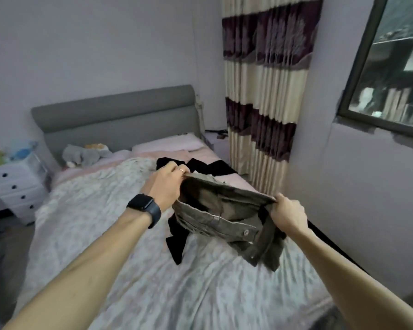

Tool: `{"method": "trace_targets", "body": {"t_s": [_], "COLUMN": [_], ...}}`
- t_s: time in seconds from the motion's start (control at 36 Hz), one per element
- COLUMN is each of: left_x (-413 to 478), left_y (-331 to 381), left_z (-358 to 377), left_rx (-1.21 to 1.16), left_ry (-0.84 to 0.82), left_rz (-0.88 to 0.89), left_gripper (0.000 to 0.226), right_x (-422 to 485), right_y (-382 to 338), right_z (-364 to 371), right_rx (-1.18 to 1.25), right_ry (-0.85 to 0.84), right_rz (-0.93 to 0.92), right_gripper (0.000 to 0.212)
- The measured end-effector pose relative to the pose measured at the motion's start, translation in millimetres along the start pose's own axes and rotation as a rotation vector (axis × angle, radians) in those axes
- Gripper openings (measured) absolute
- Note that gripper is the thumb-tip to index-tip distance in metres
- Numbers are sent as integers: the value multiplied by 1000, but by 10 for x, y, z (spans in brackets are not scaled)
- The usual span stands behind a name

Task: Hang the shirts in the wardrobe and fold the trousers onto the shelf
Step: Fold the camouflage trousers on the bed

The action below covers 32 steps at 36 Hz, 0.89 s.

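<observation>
Olive-green trousers (227, 217) hang above the bed, held up by the waistband with the opening facing me. My left hand (167, 182) grips the waistband's far left end. My right hand (287, 214) grips its right end. A metal button shows on the near waistband edge. Black garments (202, 166) lie on the bed behind the trousers, and a black piece (177, 244) lies under them. No wardrobe or shelf is in view.
The bed (119, 246) with a floral cover fills the middle, its grey headboard (115, 117) at the back. A white drawer unit (17, 186) stands at the left. A striped curtain (265, 91) and a window (391, 67) are at the right. A plush toy (84, 156) lies near the pillows.
</observation>
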<state>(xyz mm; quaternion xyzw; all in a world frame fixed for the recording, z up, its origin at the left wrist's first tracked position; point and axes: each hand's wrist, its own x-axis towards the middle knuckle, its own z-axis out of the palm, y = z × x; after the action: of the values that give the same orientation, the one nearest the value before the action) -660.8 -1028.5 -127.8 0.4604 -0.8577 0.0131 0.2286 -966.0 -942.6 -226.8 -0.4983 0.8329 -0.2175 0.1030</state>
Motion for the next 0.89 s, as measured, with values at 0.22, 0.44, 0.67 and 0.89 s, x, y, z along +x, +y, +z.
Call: {"method": "trace_targets", "body": {"t_s": [0.22, 0.44, 0.67, 0.89], "left_x": [-770, -1435, -2635, -3444], "left_y": [-64, 59, 624, 876], "left_z": [-960, -1728, -2023, -2952], "left_rx": [300, 119, -484, -549], "left_ry": [-130, 163, -170, 101], "left_rz": [-150, -400, -701, -787], "left_gripper": [43, 23, 20, 33], "right_x": [-774, -1636, -2534, -3501], "right_y": [-1113, -1673, -1541, -1037], "right_z": [-1610, -2293, -2614, -2456], "right_rx": [627, 917, 1073, 1169], "right_ry": [204, 220, 204, 239], "right_rz": [-27, -216, -236, -112], "right_gripper": [45, 45, 55, 52]}}
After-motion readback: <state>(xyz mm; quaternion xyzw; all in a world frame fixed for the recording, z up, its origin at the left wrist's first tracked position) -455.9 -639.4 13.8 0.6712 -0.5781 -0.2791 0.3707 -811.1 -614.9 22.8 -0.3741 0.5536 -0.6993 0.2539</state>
